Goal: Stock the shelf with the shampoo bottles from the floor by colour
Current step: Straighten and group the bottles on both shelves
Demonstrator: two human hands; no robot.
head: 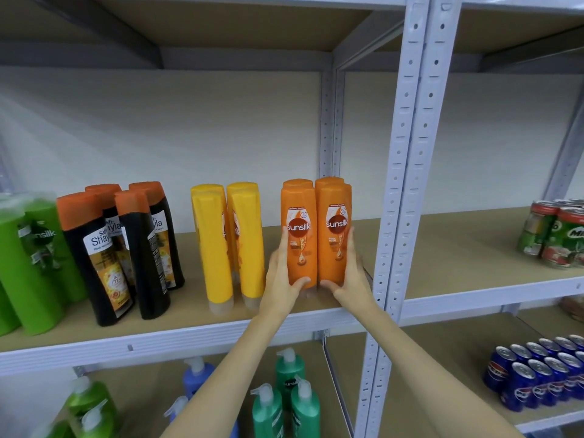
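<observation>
Several orange Sunsilk shampoo bottles (317, 229) stand cap-down in a tight group on the middle shelf (189, 330), near the white upright post. My left hand (282, 276) grips the front left orange bottle low on its side. My right hand (350, 273) grips the front right orange bottle the same way. To the left stand yellow bottles (227, 245), then black bottles with orange caps (126, 248), then green bottles (28, 260) at the far left. The floor is out of view.
A white steel post (401, 184) rises just right of the orange group. Beyond it stand green drink cans (559, 235) and, lower, blue cans (537, 371). The shelf below holds green and blue pump bottles (284, 393). An upper shelf board hangs overhead.
</observation>
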